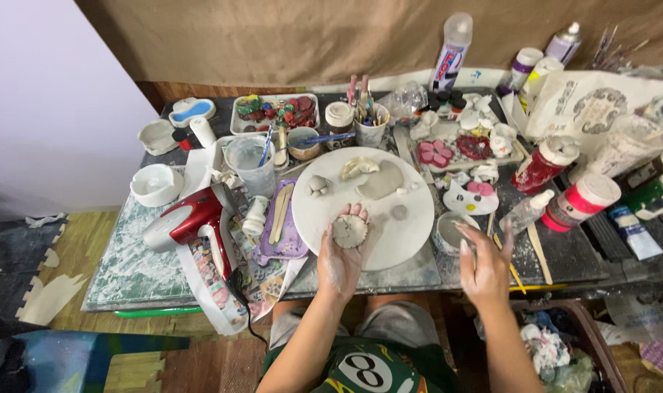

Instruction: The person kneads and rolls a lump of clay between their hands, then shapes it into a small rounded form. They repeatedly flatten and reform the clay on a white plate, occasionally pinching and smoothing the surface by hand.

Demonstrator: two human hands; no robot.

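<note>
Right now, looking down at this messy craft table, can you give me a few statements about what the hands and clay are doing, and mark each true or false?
1. The left hand cradles a round clay piece in its palm. True.
2. The right hand grips a paintbrush. False: it is open and holds nothing, beside a small round tub.
3. A red hair dryer lies left of the white round board. True.
4. The white round board is bare. False: flattened clay and small lumps lie on it.
</note>
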